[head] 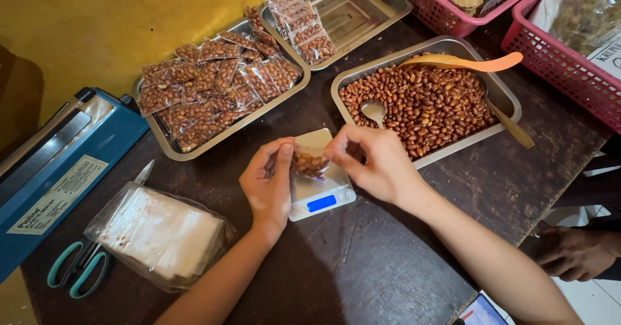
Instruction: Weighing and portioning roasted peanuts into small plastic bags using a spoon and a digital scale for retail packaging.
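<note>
So the small clear plastic pouch of brown roasted peanuts point(308, 162) is pinched between both hands right above the little silver digital pocket scale point(321, 192), which has a blue lit screen on its front edge. The pouch is see-through and crinkly, about half full of glossy reddish-brown nuts.

The left hand point(268, 183) grips the pouch's left side with thumb and fingers closed on it, wrist coming up from 6 o'clock. The right hand point(375, 163) holds the right edge the same way, fingers curled tight on the plastic, forearm running off toward 5 o'clock.

At 1 o'clock from the scale sits a rectangular stainless steel tray of loose peanuts point(424, 105) with a small metal spoon point(374, 111) and an orange plastic scoop point(462, 62) in it. At 11 o'clock there's another steel tray piled with filled peanut pouches point(213, 82), and a 3rd, mostly bare steel tray point(362, 5) sits at 12. At 9 o'clock lies a clear bag of empty pouches point(158, 234), teal-handled scissors point(77, 267) and a blue heat sealer point(58, 163). It's all on a dark worn wooden table point(375, 260).
</note>
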